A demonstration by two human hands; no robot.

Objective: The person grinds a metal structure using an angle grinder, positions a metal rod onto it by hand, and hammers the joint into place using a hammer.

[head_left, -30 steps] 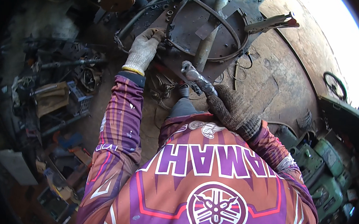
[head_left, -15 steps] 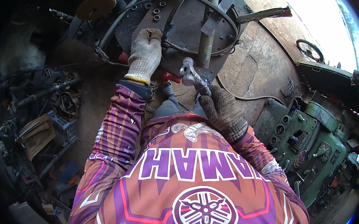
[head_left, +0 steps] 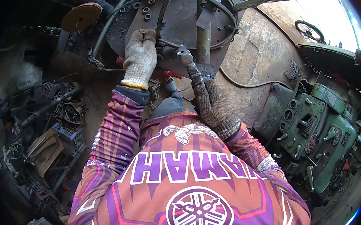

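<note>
My left hand, in a pale knitted glove with a yellow cuff edge, is closed at the near edge of a dark metal work plate. What its curled fingers hold is hidden. My right hand, in a brown knitted glove, grips a hammer by its metal handle. The hammer's head hovers over or rests on the plate's near part; I cannot tell which. Beyond it, a round metal hoop lies on the plate, crossed by a thick upright-running pipe.
Several nuts lie on the plate's left side, near a brown grinding disc. A green machine with levers stands at the right. Scrap parts and a crate crowd the left floor. A hose crosses the floor.
The hammer's head has moved forward over the plate and turned, and my right hand has shifted slightly left. My left hand stays closed at the plate. The whole view has shifted a little.
</note>
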